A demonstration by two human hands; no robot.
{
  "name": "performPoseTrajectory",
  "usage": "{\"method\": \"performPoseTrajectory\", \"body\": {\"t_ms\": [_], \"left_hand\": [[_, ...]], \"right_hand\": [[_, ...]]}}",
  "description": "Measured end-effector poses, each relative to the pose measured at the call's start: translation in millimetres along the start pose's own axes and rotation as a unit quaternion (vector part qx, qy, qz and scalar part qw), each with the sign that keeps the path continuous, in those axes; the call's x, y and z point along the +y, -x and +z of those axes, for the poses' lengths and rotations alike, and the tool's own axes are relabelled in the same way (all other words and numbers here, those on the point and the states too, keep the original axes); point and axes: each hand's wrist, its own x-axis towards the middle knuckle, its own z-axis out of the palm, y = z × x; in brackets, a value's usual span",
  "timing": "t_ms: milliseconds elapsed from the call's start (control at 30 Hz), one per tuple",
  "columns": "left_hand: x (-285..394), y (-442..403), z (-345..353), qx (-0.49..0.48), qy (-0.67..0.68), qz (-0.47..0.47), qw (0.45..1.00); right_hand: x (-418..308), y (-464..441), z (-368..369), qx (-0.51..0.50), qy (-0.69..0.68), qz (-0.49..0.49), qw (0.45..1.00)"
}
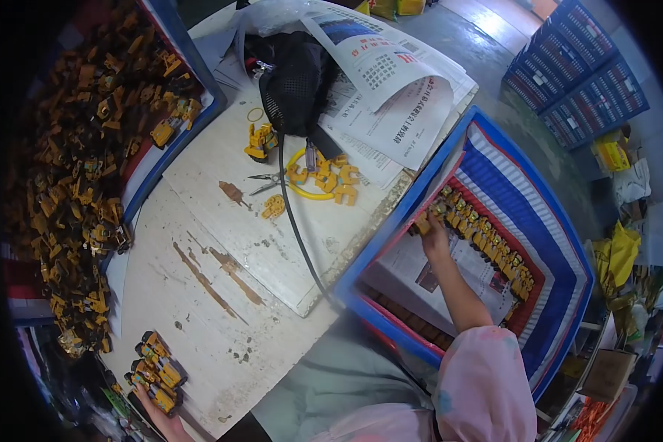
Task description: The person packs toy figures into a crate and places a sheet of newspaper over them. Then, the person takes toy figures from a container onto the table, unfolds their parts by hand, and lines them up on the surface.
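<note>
At the table's lower left corner, my left hand [157, 414] is closed against the near side of a small cluster of yellow and black toy construction vehicles [168, 370]; its fingertips are partly hidden by them. My right hand [435, 234] reaches into a blue-rimmed bin [578, 276] on the right. Its fingers are closed on a yellow toy construction vehicle [422, 223], only partly visible. Beside that hand runs a packed row of similar toy vehicles [493, 250], along the bin's red inner wall. Newspaper [398, 271] lies inside the bin under my forearm.
A large bin [208, 81] heaped with loose yellow toy parts stands at the left. On the table are pliers [261, 179], a yellow ring [309, 195], several yellow parts [345, 177], a single toy vehicle [260, 141], a black mesh bag [295, 81], a black cable [291, 221] and newspapers [420, 110].
</note>
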Motion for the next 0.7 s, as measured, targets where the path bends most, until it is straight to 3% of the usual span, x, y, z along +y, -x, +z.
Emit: {"method": "performPoseTrajectory", "body": {"t_ms": [33, 233, 300, 367, 400, 467, 500, 567, 633, 700], "left_hand": [[-1.3, 0.0, -0.9, 0.008, 0.001, 0.005, 1.000], [1.8, 4.8, 3.6, -0.017, 0.008, 0.010, 1.000], [-2.7, -2.6, -5.5, -0.018, 0.010, 0.017, 1.000], [-3.7, -3.6, -4.7, -0.007, 0.015, 0.017, 1.000], [-4.5, -3.3, -5.0, -0.010, 0.017, 0.018, 1.000], [-4.9, -2.4, -5.2, -0.012, 0.015, 0.022, 1.000], [-3.4, 1.5, -0.1, -0.012, 0.011, 0.026, 1.000], [-3.7, 4.0, 3.2, -0.015, 0.008, 0.026, 1.000], [-2.5, 4.5, 0.7, -0.023, 0.003, 0.018, 1.000], [-2.8, 5.8, 1.3, -0.014, 0.009, 0.023, 1.000]], "right_hand": [[-6.2, 2.8, -9.5, -0.025, -0.026, 0.001, 0.999], [1.7, -15.2, -49.3, 0.026, 0.132, 0.072, 0.988], [23.4, -50.6, -79.8, 0.025, 0.083, 0.087, 0.992], [31.1, -62.5, -91.0, 0.057, 0.174, 0.057, 0.981], [30.1, -62.1, -89.1, 0.089, 0.287, 0.019, 0.954], [31.0, -58.4, -84.7, 0.124, 0.288, -0.014, 0.949], [35.2, -53.9, -85.5, 0.126, 0.176, -0.010, 0.976], [36.3, -49.0, -89.6, 0.125, 0.131, -0.027, 0.983], [44.1, -56.2, -111.9, 0.124, 0.262, -0.067, 0.955], [30.4, -32.9, -107.3, 0.158, 0.236, -0.078, 0.956]]}}
